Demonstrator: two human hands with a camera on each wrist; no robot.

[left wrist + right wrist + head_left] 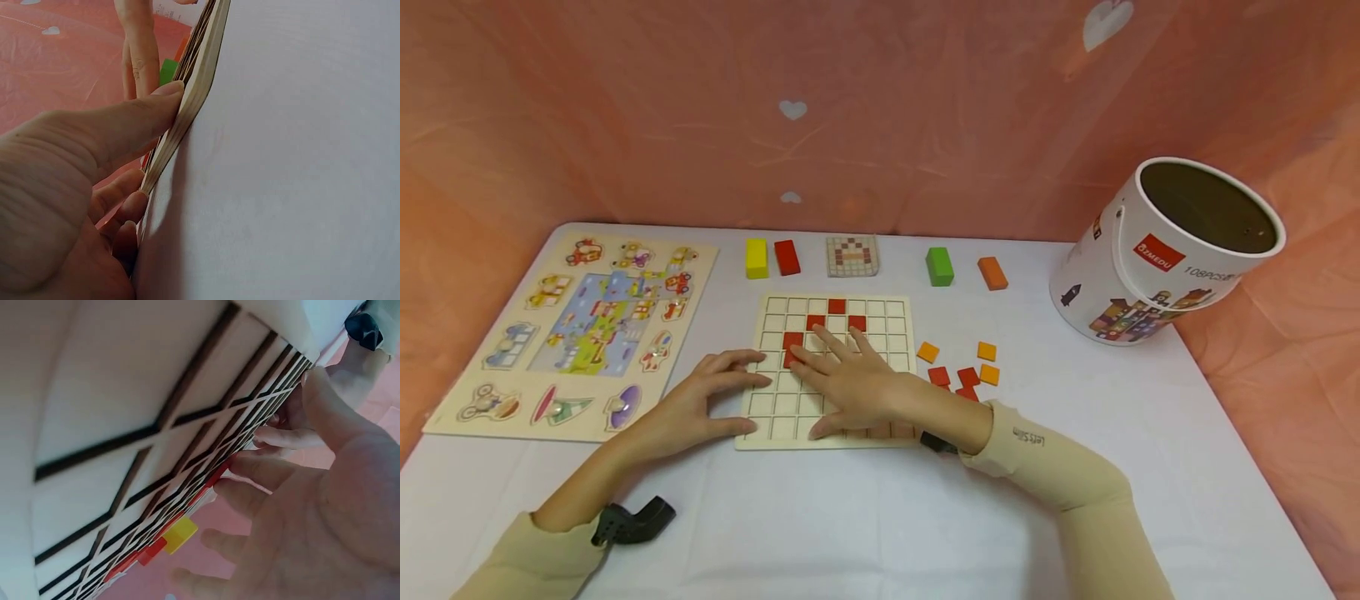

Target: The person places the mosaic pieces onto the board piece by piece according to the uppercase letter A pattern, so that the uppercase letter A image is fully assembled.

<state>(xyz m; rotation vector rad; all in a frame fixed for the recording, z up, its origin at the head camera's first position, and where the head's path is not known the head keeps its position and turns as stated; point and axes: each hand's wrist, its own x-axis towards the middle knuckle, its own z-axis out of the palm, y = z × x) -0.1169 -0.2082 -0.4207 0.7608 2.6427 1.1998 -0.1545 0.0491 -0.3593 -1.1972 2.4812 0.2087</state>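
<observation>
A pale wooden grid board point(887, 310) lies flat, with several red square tiles point(837, 307) in its upper cells, in a slanting pattern. My left hand point(700, 402) rests along the board's left edge. In the left wrist view its thumb point(140, 122) and fingertips touch that edge. Spread over the board is my right hand point(859, 385), its fingertips right at the red tiles on the left side. The palm hides part of the lower cells. In the right wrist view the fingers point(253, 470) extend loosely toward a red tile point(217, 474).
Loose red tiles point(938, 377) and orange tiles point(987, 350) lie right of the board. Behind it are a pattern card point(852, 256) and yellow, red, green point(939, 267) and orange blocks. A vehicle puzzle point(598, 325) lies left; a white bucket point(1097, 283) stands right.
</observation>
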